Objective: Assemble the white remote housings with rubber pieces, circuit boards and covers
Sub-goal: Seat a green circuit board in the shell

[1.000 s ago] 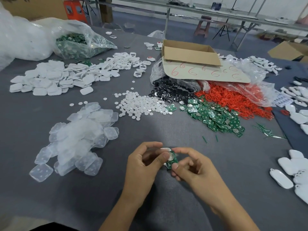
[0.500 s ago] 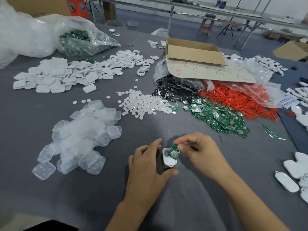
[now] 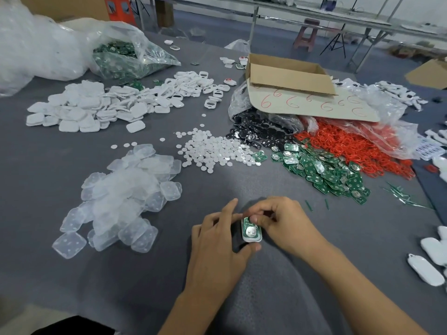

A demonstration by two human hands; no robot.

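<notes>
- Your right hand [image 3: 285, 223] has its fingers [image 3: 254, 217] curled down on the far end of the green circuit board [image 3: 247, 224], pinching it.
- The board lies in the white remote housing [image 3: 252, 238].
- Your left hand [image 3: 217, 240] grips that housing from the left, with the thumb at its near end, low over the grey tabletop [image 3: 266, 298].
- To the left lies a heap of clear rubber pieces [image 3: 121, 194].
- Farther back are white discs [image 3: 212, 151], loose green boards [image 3: 326, 172], black pieces [image 3: 261, 134] and red rings [image 3: 350, 146].
- White covers [image 3: 79, 110] are piled far left, and a cardboard box [image 3: 287, 73] stands behind.

White housing [image 3: 252, 238] flat on table, green board [image 3: 250, 228] (battery up) inside.
</notes>
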